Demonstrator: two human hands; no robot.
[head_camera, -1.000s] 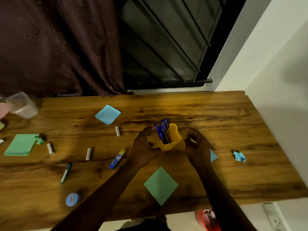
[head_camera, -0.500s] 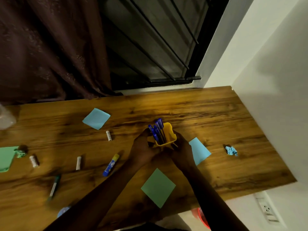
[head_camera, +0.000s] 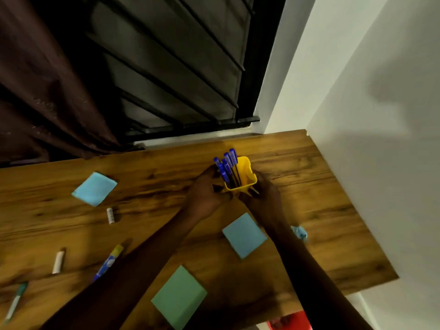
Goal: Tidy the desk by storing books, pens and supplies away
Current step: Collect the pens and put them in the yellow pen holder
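A yellow pen holder with several blue-capped pens stands on the wooden desk, toward its far right. My left hand grips its left side and my right hand grips its right side. Loose on the desk lie a blue sticky pad, a second blue pad, a green pad, a blue-and-yellow glue stick, two small white tubes and a green pen.
A crumpled blue paper scrap lies right of my right forearm. A white wall bounds the desk on the right. A dark curtain and a barred window stand behind. A red bin shows below the desk's front edge.
Both hands closed onto the yellow pen holder and carried it farther back and to the right on the desk. The view swung right, so the left-hand items left the frame.
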